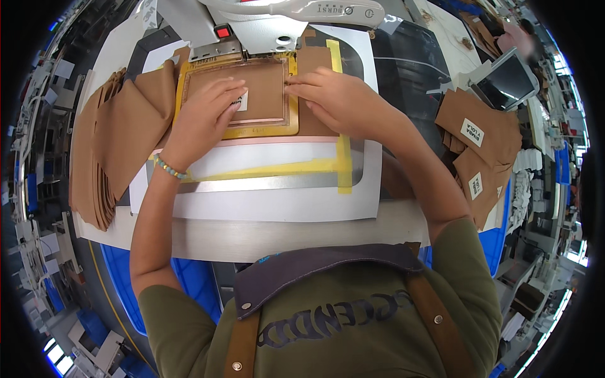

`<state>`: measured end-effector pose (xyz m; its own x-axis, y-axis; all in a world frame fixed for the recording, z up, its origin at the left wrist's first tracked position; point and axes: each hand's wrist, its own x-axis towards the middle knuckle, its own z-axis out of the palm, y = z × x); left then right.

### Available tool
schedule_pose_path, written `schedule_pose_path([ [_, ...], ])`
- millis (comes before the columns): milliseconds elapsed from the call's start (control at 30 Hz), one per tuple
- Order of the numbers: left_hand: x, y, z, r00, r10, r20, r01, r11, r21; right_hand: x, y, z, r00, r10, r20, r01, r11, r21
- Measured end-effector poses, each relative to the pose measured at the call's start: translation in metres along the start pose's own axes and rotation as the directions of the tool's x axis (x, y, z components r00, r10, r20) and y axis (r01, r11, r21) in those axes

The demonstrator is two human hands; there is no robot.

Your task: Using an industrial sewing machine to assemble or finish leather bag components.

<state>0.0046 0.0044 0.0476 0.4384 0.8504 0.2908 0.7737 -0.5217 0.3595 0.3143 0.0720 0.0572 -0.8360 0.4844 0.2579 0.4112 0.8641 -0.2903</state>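
Observation:
Under the white sewing machine head point(271, 34) lies a yellow-edged rectangular frame point(255, 131) over a brown fabric piece point(263, 79). My left hand point(205, 116) rests on the frame and fabric, fingers stretched out, partly covering a small white label point(243, 103). A beaded bracelet circles that wrist. At the frame's right edge lie the extended fingertips of my right hand point(343, 101), its thumb apart from them. Nothing shows in either hand, though the area under the palms is hidden.
A stack of brown fabric pieces point(126, 126) hangs over the table's left side. On the right, brown pieces with white labels point(472, 132) lie beside a small screen point(504, 82). Yellow tape point(343, 160) marks a white sheet point(277, 205). Blue bins point(189, 283) stand below the table.

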Motion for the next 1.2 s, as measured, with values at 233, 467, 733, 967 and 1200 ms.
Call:
schedule_pose_path([
  [233,-0.019,0.011,0.008,0.976,0.102,0.195,-0.086,0.992,-0.089,0.012,0.004,0.041,0.989,-0.138,-0.046,0.128,0.978,-0.165],
  [467,-0.012,0.0,0.014,0.955,0.166,0.245,-0.153,0.986,-0.071,0.003,0.001,0.04,0.988,-0.14,-0.07,0.121,0.966,-0.228],
  [733,0.002,-0.02,0.009,0.928,0.283,0.243,-0.278,0.959,-0.055,0.017,0.001,0.033,0.989,-0.115,-0.097,0.108,0.991,-0.076],
  [967,0.003,-0.011,0.009,0.93,0.276,0.243,-0.242,0.957,-0.163,0.008,-0.016,0.02,0.997,-0.08,-0.023,0.077,0.99,-0.122],
  [1200,-0.001,-0.007,0.009,0.93,0.276,0.243,-0.242,0.957,-0.16,0.004,-0.021,0.019,0.998,-0.07,-0.011,0.067,0.988,-0.141],
])
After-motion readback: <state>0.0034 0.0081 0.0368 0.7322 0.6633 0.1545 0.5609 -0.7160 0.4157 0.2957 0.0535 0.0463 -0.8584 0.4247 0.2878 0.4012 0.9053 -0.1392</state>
